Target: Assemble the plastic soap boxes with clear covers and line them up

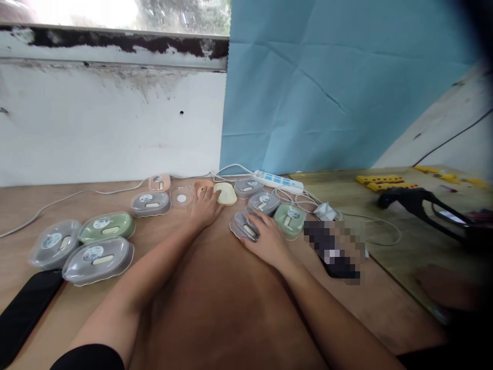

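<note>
My right hand (267, 239) curls over a small grey plastic box with a clear lid (243, 224), which rests on the table and looks like a soap box. Farther off, my left hand (207, 207) reaches out with its fingers apart. Its fingertips are over an orange dish (203, 186) and beside a pale yellow dish (226, 193); whether they touch either is unclear. To its left lies a clear lid (182, 197) with a white round spot. Near my right hand sit another grey box (264, 202) and a green box (289, 220), both lidded and labelled.
Several lidded boxes, including a green one (107, 226), stand at left beside a black phone (29, 308). A power strip (278, 181) and white cables lie at the back. On the right are a pixelated dark object (332, 252), yellow pieces (385, 182) and another person's hand (442, 285).
</note>
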